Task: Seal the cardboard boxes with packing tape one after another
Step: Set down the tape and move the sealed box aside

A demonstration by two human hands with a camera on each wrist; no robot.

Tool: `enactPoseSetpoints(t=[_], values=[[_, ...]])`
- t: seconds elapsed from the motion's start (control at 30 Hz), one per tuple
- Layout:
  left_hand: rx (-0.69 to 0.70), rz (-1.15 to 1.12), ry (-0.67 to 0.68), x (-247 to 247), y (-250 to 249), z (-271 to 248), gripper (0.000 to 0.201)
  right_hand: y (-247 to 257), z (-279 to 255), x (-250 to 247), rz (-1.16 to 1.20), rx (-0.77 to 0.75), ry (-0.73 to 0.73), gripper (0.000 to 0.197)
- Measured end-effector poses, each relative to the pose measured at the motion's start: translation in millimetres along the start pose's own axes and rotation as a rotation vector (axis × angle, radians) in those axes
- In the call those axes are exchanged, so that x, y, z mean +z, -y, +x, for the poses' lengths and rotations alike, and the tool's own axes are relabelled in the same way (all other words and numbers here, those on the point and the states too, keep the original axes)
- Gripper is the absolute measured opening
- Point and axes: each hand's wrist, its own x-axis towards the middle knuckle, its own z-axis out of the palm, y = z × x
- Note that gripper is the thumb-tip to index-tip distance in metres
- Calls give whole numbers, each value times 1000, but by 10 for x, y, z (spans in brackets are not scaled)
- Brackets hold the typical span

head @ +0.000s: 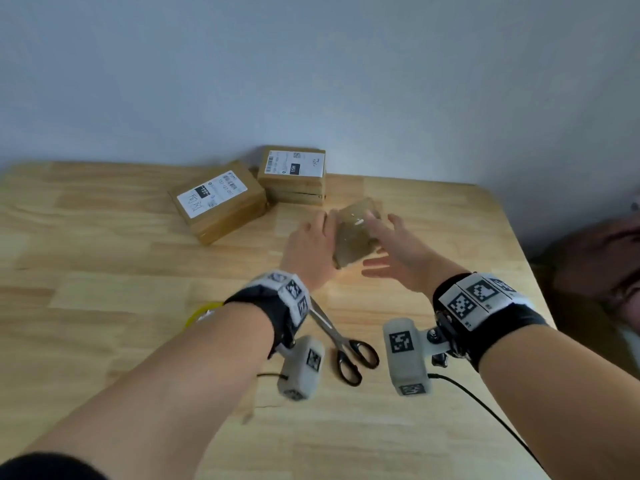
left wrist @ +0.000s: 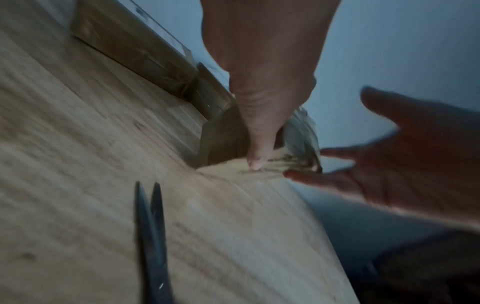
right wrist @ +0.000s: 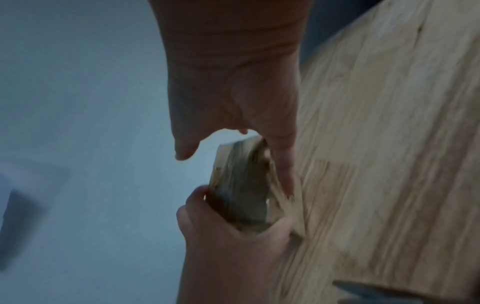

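Note:
A small brown cardboard box, glossy with tape, is tilted above the wooden table. My left hand grips its left side, thumb and fingers curled round it. My right hand is spread beside the box's right side, fingers straight; in the right wrist view one fingertip lies along the box. In the left wrist view my left thumb crosses the box, and the right hand is open-palmed opposite. The wrist views are blurred.
A labelled box lies at the back, beside a stack of labelled boxes against the wall. Black-handled scissors lie near my wrists. A yellow tape roll peeks out behind my left forearm. The table edge runs on the right.

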Motion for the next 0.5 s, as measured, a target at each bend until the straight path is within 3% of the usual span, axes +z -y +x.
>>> enactPoseSetpoints(t=[0.13,0.27,0.4,0.5], values=[[208,-28,18,82,-227,-216,94,-184,219,47,159,117,-160,84],[298,-212,212,-80,-262,-215,63,-419,327,-53,99,107,-349,99],[188,-245,239,-178,-109,-68,45,-537,486,-307,143,20,-404,91],[0,-235,203,-117,97,121,50,-434,555,-498,160,-35,-409,82]])
